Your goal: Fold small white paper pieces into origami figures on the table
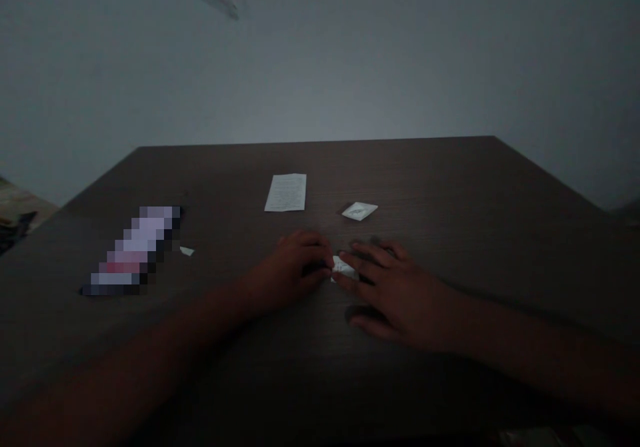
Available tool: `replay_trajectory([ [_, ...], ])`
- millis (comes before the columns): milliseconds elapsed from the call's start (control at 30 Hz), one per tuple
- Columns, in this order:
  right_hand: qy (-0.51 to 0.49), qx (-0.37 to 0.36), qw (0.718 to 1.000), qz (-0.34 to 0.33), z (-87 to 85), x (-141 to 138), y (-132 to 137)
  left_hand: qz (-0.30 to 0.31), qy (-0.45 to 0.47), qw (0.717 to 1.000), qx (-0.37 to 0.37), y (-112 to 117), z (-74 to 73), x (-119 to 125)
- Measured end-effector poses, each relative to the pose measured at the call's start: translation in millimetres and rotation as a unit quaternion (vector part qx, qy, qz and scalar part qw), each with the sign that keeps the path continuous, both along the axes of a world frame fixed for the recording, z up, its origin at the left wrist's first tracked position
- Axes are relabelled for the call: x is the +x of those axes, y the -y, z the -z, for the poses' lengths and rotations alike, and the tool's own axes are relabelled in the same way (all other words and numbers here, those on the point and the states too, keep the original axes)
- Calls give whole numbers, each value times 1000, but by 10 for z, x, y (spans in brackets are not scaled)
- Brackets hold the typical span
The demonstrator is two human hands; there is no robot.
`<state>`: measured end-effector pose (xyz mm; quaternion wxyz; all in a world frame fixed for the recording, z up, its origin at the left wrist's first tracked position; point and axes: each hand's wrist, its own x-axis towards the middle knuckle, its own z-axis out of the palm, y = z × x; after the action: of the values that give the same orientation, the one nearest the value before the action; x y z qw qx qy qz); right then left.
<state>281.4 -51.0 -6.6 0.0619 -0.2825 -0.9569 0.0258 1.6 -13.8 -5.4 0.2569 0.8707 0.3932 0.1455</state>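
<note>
A small white piece of paper [344,268] lies on the dark table [430,180] between my hands, partly hidden by fingers. My left hand [295,267] is closed, its thumb and fingertips meeting at the paper's left edge. With fingers spread flat, my right hand [395,287] rests over the right side of the same paper. Just beyond the hands sits a diamond-shaped folded white paper [360,211]. Further back to the left is a flat sheet of paper [286,192] with printed lines.
A phone-like dark slab [135,250] with a blurred-out face lies on the left of the table. Beside it is a tiny white scrap [187,251]. A pale wall [320,54] rises behind the table's far edge. The scene is dim.
</note>
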Motion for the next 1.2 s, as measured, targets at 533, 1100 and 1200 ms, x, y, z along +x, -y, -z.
replay_trajectory([
  [533,-26,-9,999,26,-14,-46,77,-1,12,1000,-13,-29,26,8],
  [1100,15,-8,1000,26,4,0,8,19,10,1000,22,-7,14,-43],
  [1200,2,1,1000,14,30,42,-40,43,-2,997,65,29,-12,-42],
])
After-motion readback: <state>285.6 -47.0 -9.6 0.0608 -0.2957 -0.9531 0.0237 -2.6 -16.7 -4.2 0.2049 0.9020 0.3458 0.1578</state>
